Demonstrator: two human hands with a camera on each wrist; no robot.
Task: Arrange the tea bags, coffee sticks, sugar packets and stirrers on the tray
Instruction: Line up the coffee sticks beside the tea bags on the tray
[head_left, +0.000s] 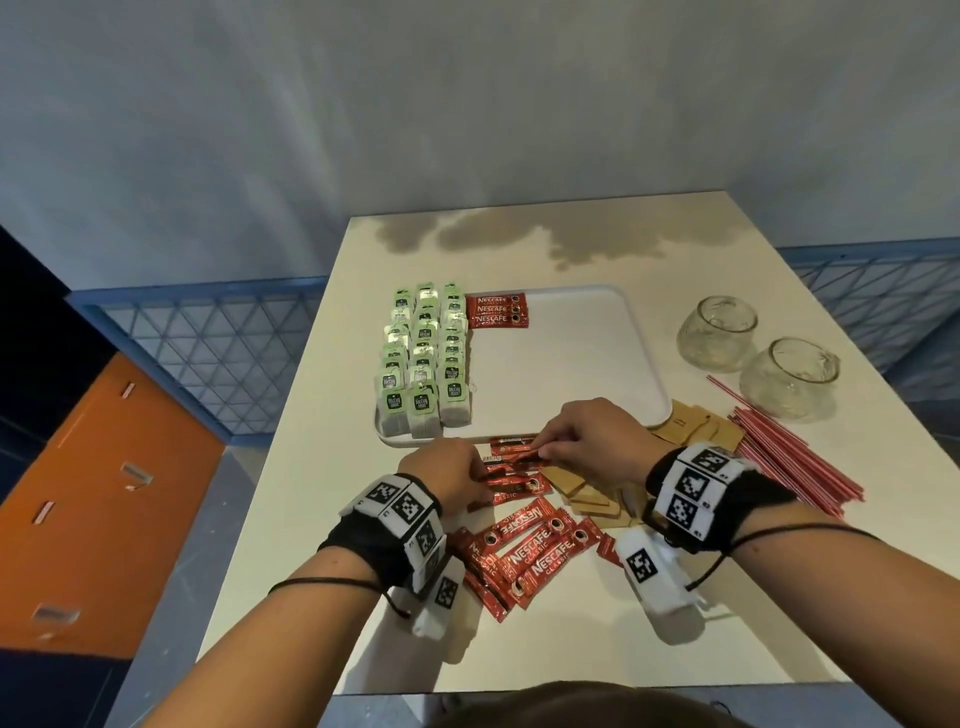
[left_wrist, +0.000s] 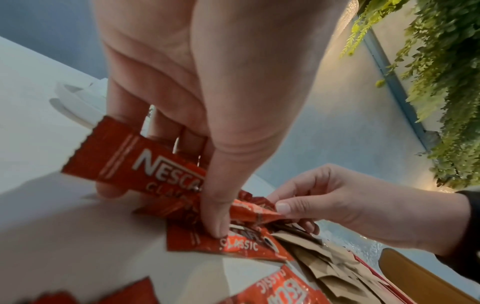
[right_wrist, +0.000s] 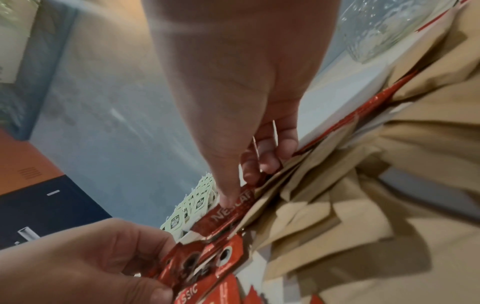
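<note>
1. Coffee sticks (head_left: 524, 551), red and printed "NESCAFÉ CLASSIC", lie loose on the table (head_left: 597, 649) just in front of the white tray (head_left: 566, 353); three more (head_left: 496, 310) sit flat on the tray beside the tea bags.
2. Left hand (head_left: 452, 470), palm down, has its fingers curled round a few sticks, thumb pressing one reading "CLASSIC" against the tabletop.
3. Right hand (head_left: 592, 441) reaches across towards the left, thumb and fingers pinching the other end of a stick (right_wrist: 228, 214) where "NESCAF" can be read.
4. Tea bags (head_left: 423, 358) with green tags fill the tray's left side in three rows; the tag print is too small to read.
5. Brown sugar packets (head_left: 691, 428) lie under and beside the right wrist; red-and-white stirrers (head_left: 795, 457) lie to their right, near two glass cups (head_left: 753, 353).
6. Both wrists carry bands with black-and-white square markers (head_left: 691, 483).
</note>
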